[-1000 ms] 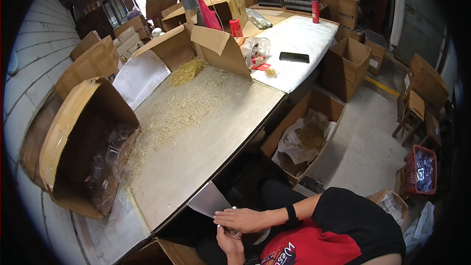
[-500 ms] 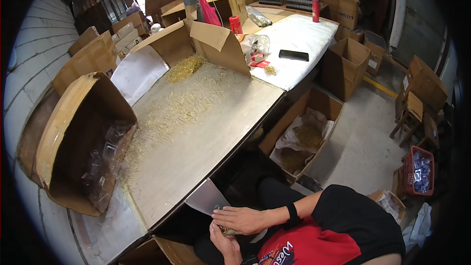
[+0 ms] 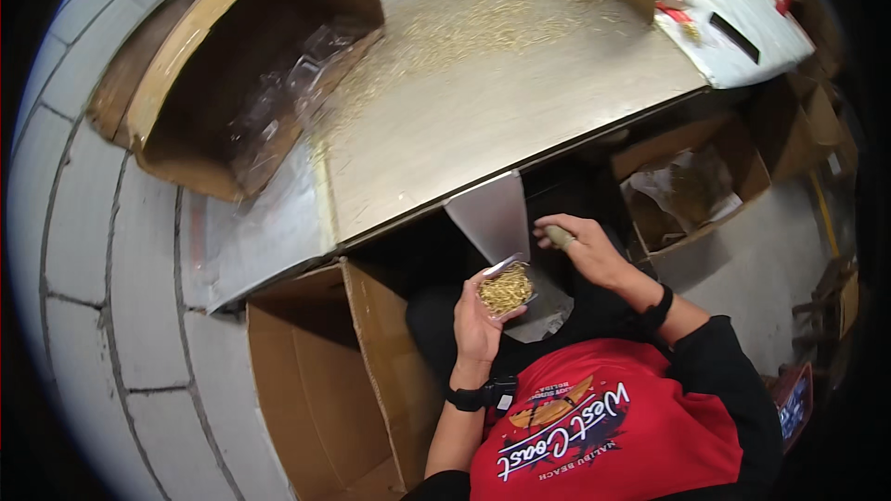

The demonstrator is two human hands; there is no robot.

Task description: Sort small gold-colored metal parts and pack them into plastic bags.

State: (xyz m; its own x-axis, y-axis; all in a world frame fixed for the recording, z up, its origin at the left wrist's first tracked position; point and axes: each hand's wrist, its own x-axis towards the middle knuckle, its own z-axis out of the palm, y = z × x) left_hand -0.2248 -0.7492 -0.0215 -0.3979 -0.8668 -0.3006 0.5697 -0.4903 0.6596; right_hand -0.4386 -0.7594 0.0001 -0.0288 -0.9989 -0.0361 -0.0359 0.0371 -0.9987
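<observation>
Near my lap, my left hand (image 3: 476, 327) is wrapped around a small clear plastic box (image 3: 531, 297), its open top facing up. Thin gold-coloured metal pieces (image 3: 504, 289) fill the box. To the right of it, apart from the box, hovers my right hand (image 3: 587, 249), fingers loosely bent and somewhat apart, with nothing visible in them. A beige-green cover (image 3: 560, 237) sits on one of its fingers. A translucent plastic sheet (image 3: 492, 213) slopes from the table edge down between the hands.
Loose gold pieces (image 3: 464, 37) are spread over the table (image 3: 520, 102). A tipped carton (image 3: 158, 83) at left holds clear plastic boxes (image 3: 306, 74). Below stand an open carton (image 3: 306, 380) and another carton (image 3: 756, 172) with gold pieces. A dark phone (image 3: 735, 37) lies far right.
My right hand has lifted off the box and moved right, uncovering the gold pieces inside. My left hand still holds the box. The view has swung down and left.
</observation>
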